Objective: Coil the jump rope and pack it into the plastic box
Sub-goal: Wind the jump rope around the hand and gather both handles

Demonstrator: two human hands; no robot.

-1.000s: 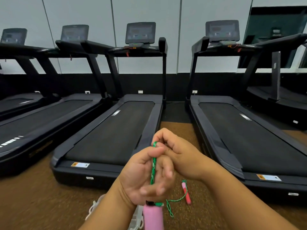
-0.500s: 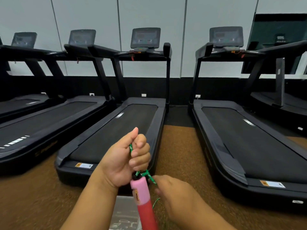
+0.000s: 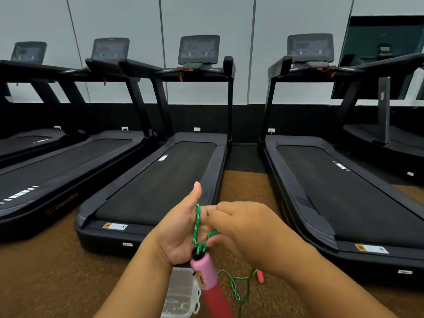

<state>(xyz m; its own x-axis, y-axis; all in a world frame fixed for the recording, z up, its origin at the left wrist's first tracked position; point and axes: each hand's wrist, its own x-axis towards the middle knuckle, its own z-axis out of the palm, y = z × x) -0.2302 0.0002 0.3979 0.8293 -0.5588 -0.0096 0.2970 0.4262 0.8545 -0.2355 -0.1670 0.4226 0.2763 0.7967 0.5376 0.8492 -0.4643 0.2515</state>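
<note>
My left hand [image 3: 181, 235] holds the top of a pink and red jump rope handle [image 3: 207, 278], thumb raised, with green rope [image 3: 196, 226] running up across its palm. My right hand [image 3: 247, 228] pinches a loop of that rope just to the right of the left palm. More green rope [image 3: 236, 285] trails down to the floor, where the second red handle [image 3: 260, 276] lies partly hidden behind my right forearm. A clear plastic box [image 3: 181, 294] sits on the floor below my hands, partly covered by the held handle.
Several black treadmills stand in a row ahead; the nearest one [image 3: 156, 187] lies straight in front, another [image 3: 344, 203] to the right. Brown carpet [image 3: 57, 271] covers the floor around the box.
My right hand has come up from below the handle to the left palm, bringing a loop of rope. My left thumb has lifted. The second handle is in view again on the floor.
</note>
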